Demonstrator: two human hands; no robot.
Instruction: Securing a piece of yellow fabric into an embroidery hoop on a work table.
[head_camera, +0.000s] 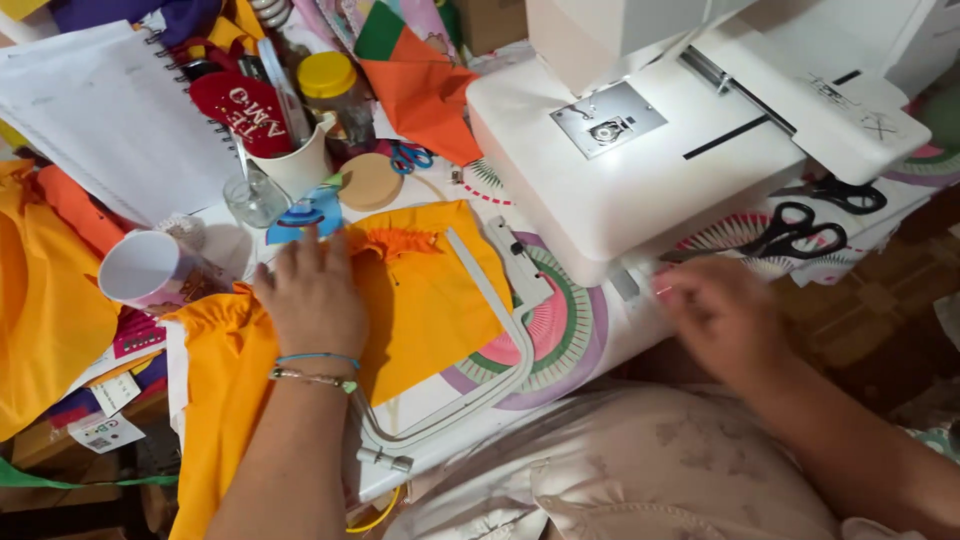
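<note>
Left hand flat on orange cloth; right hand blurred (grip unclear).

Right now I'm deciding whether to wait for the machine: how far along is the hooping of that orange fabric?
Done: the orange fabric lies over the embroidery hoop. In hand: the left hand presses flat on the fabric; the right hand, blurred, is at the table edge below the sewing machine. Left: nothing is under the needle plate yet.

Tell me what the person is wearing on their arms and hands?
Both arms are bare, no sleeves or gloves. The left hand has two thin bracelets at the wrist: a light blue band and a beaded one with a small green charm. The right hand is blurred; no jewellery can be made out.
</note>
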